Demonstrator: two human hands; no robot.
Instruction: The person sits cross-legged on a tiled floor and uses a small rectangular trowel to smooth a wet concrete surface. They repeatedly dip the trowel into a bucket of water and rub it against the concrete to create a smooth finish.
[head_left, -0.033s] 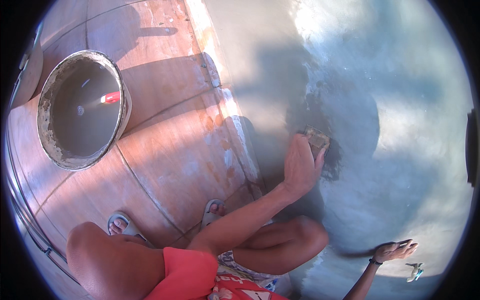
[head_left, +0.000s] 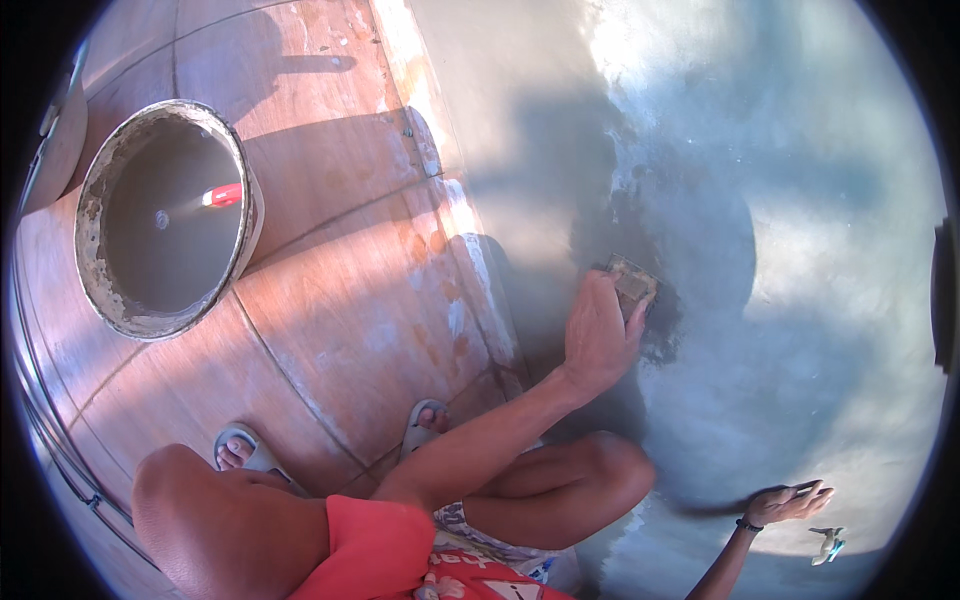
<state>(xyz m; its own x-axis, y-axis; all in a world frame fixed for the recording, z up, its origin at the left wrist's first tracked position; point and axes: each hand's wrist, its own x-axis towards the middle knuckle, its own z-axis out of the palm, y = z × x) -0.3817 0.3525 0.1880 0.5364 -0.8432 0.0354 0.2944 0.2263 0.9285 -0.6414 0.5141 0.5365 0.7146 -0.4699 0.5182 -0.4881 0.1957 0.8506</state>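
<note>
My left hand [head_left: 602, 330] grips a small, worn rectangular block [head_left: 632, 283], fingers bent around its edges. The block lies against a grey, smooth-coated wall [head_left: 820, 380], over a darker, wet-looking patch; its face toward the wall is hidden, and I cannot tell if it is a sponge or a sanding block. Lower right, my right hand [head_left: 790, 503], with a dark band at the wrist, has its fingers stretched out at the wall and holds nothing. Just below that hand, a small tap [head_left: 828, 545] sticks out of the wall.
On the reddish tiled floor [head_left: 320, 290], a crusted bucket [head_left: 250, 225] holds murky grey liquid, with a red-handled tool [head_left: 222, 195] leaning in it. Another pale container [head_left: 60, 150] stands at the far left edge. Dark cables [head_left: 60, 440] run along the left.
My left hand and the block have shifted very slightly to the left along the wall. My right hand keeps its place.
</note>
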